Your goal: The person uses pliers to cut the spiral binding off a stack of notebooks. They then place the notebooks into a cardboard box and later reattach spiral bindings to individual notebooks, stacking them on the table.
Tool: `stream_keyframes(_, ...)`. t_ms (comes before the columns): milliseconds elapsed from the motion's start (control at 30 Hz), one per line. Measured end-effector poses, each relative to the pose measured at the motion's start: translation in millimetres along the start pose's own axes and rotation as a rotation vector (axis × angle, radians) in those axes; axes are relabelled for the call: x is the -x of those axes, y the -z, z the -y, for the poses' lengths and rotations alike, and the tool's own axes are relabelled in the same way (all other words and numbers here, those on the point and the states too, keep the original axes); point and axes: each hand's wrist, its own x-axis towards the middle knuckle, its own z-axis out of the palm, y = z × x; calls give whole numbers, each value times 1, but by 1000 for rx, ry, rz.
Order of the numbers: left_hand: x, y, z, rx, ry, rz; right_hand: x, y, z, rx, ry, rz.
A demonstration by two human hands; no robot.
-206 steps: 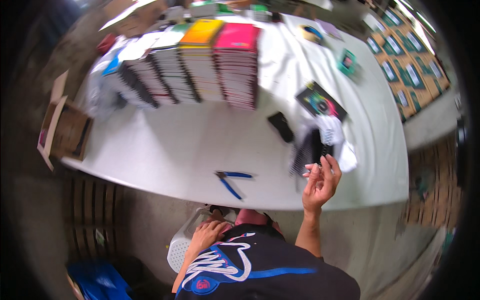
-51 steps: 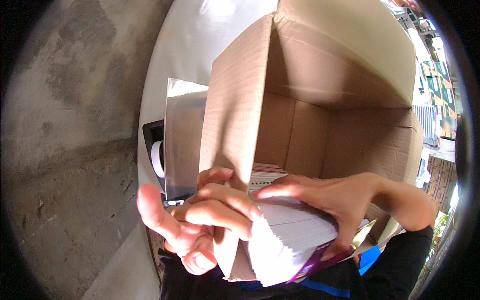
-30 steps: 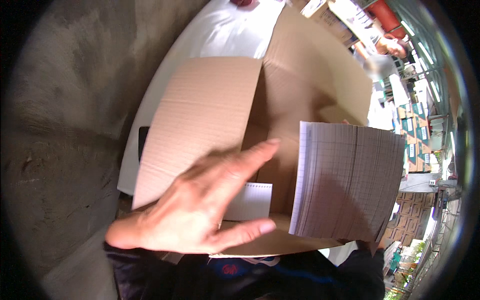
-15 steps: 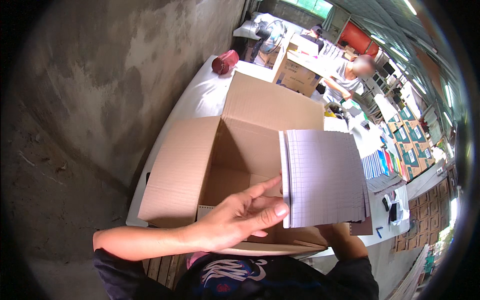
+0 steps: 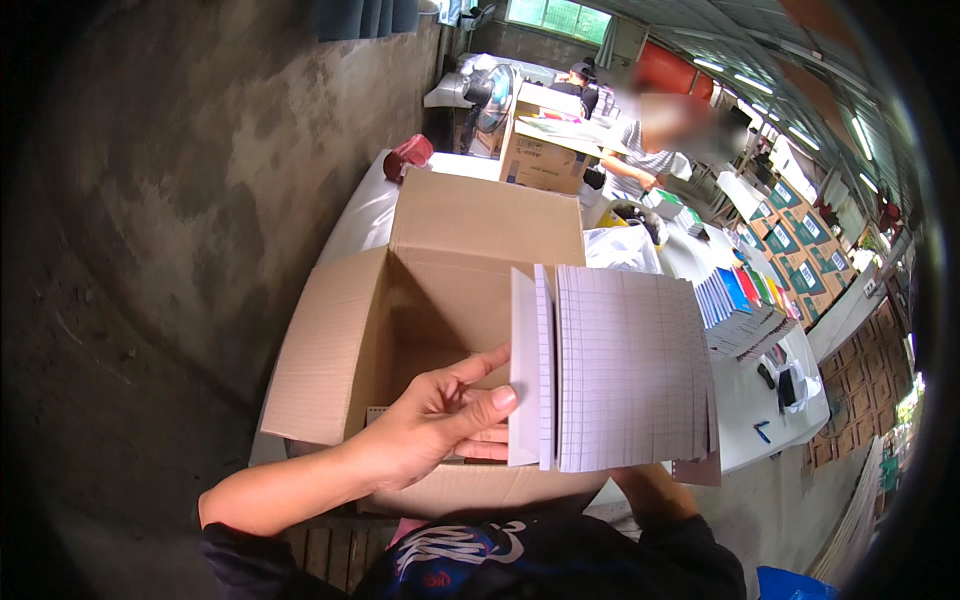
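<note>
An open brown cardboard box point(image 5: 330, 350) stands before me on a white table point(image 5: 360, 205), its flaps spread and its inside mostly bare. Over its right side I hold upright a stack of grid-ruled white booklets point(image 5: 630, 370). My left hand point(image 5: 435, 420) pinches the stack's left edge, thumb on the front and fingers behind. My right hand is hidden behind the stack. Only my right forearm point(image 5: 650, 490) shows beneath it, leading up to the booklets.
Farther along the table are a second cardboard box point(image 5: 545, 155), a red object point(image 5: 408, 155), a row of coloured notebooks point(image 5: 740, 300), a black object point(image 5: 787, 385) and blue pens point(image 5: 762, 432). Another person point(image 5: 640, 160) works at the far end. Concrete floor lies on the left.
My view has lifted, showing more of the table and room. My left hand has moved right from the box rim onto the stack's left edge. The stack stays upright over the box.
</note>
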Motion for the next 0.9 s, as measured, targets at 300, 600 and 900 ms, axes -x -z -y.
stream_keyframes(300, 2, -4, 1, -247, -165, -227, 36, 5, -7, -49, 59, -23)
stream_keyframes(600, 11, -19, -7, -472, -259, -266, 52, 7, -24, -110, 83, -28)
stream_keyframes(900, 29, -32, -27, -518, -359, -342, 47, -2, -28, -121, 127, 10)
